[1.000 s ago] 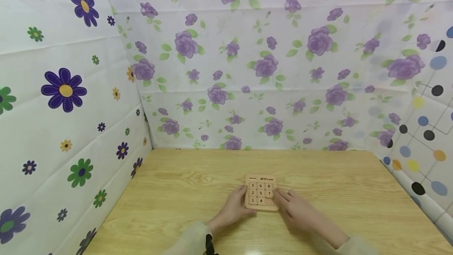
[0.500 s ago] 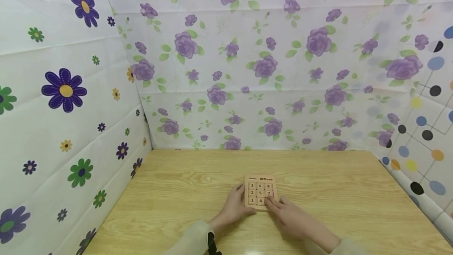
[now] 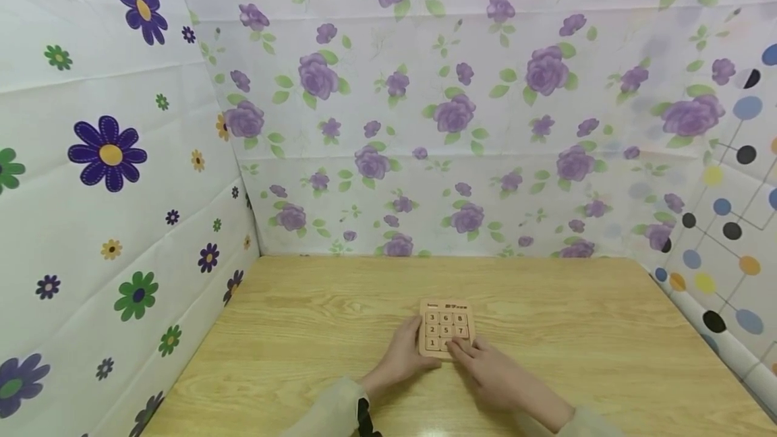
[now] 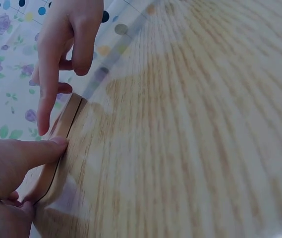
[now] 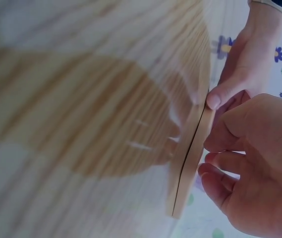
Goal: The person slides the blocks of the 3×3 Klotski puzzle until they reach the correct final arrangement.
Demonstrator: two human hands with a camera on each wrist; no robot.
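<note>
In the lower centre of the head view, your left hand grips the numbered board on the table by its left and near edges. Your right hand, just apart from the left, rests an extended fingertip at the 4 tile.

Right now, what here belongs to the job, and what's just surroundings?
In the job:
number puzzle
left hand, holding its edge
right hand, over its near side
table, beneath it

Just surroundings:
purple-rose cloth, behind
daisy cloth, at left
dotted cloth, at right
</note>
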